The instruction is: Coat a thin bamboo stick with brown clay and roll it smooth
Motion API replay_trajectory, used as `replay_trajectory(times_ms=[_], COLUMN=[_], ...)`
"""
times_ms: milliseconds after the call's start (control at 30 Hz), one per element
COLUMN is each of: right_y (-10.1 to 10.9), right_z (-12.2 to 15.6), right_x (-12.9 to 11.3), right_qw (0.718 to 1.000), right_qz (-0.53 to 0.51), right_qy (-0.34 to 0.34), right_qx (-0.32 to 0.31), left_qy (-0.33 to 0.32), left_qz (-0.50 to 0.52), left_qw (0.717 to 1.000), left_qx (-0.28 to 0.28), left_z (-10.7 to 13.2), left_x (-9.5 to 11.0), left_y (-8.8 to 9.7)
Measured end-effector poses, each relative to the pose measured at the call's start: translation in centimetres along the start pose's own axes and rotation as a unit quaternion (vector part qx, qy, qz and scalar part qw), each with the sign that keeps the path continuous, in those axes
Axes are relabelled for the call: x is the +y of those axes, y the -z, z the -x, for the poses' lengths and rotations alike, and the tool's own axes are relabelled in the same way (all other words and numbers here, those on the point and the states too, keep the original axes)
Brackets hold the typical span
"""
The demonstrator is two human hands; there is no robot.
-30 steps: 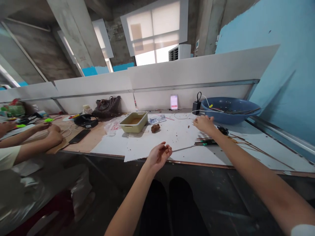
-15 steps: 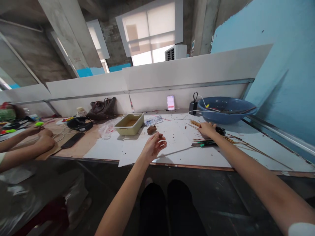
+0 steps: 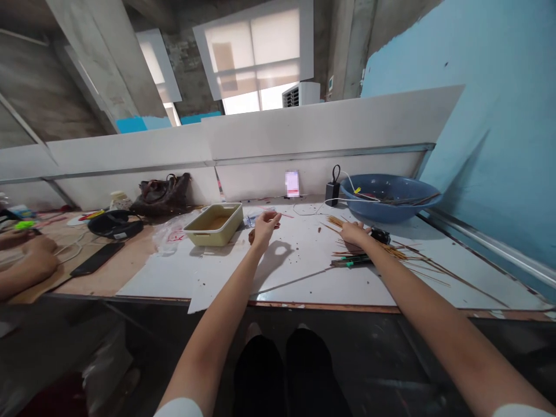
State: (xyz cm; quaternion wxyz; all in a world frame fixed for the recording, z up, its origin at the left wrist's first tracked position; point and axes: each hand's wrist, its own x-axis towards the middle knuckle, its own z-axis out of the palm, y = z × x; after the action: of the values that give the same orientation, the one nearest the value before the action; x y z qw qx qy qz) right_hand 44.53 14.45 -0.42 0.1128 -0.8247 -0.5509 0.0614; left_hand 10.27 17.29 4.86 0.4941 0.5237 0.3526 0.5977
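Note:
My left hand [image 3: 264,227] is raised over the white sheet [image 3: 304,260], just above a brown clay lump [image 3: 252,235]. Its fingers are curled in a loose pinch with nothing visible in them. My right hand [image 3: 355,234] rests palm down on a bundle of thin brown sticks [image 3: 393,250] on the sheet, fingers closed over them. Green-handled tools [image 3: 353,261] lie just in front of that hand. A single long stick [image 3: 289,282] lies across the sheet nearer to me.
A yellow tray [image 3: 212,224] stands left of my left hand. At the back right sits a blue basin [image 3: 386,197] with sticks, beside a charger [image 3: 332,190] and a lit phone [image 3: 292,183]. Another person's hands [image 3: 26,260] work at the far left, near a bag [image 3: 163,194].
My left hand has moved forward from the table's front edge to above the clay lump. My right hand drew back from near the basin onto the sticks. The view has shifted right.

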Motion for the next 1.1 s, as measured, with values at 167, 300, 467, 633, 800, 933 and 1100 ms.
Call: replay_trajectory(times_ms=[167, 300, 467, 633, 800, 933, 1100], right_y=[0.7, 2.6, 4.6, 3.6, 2.1, 2.3, 2.5], right_z=[0.7, 1.7, 3.1, 6.0, 7.6, 7.4, 7.3], right_x=[0.3, -0.9, -6.0, -9.8, -9.0, -7.9, -7.7], right_qw=[0.999, 0.993, 0.949, 0.886, 0.864, 0.864, 0.862], right_qz=[-0.026, -0.07, -0.146, -0.182, -0.186, -0.183, -0.183], right_qy=[0.011, 0.072, 0.251, 0.378, 0.401, 0.395, 0.396], right_qx=[0.019, 0.067, 0.123, 0.196, 0.241, 0.253, 0.258], left_qy=[-0.005, 0.022, 0.07, 0.085, 0.088, 0.086, 0.087], left_qz=[0.007, 0.04, 0.108, 0.135, 0.133, 0.133, 0.114], left_qw=[1.0, 0.998, 0.991, 0.987, 0.987, 0.987, 0.989], left_qx=[-0.016, -0.034, -0.043, -0.029, -0.027, -0.033, -0.036], left_z=[0.9, 1.1, 0.8, 0.5, 0.4, 0.3, 0.4], left_x=[-1.2, -1.4, -1.7, -2.1, -2.5, -2.4, -2.3], left_y=[0.3, 0.2, 0.6, 1.4, 1.3, 1.1, 1.5])
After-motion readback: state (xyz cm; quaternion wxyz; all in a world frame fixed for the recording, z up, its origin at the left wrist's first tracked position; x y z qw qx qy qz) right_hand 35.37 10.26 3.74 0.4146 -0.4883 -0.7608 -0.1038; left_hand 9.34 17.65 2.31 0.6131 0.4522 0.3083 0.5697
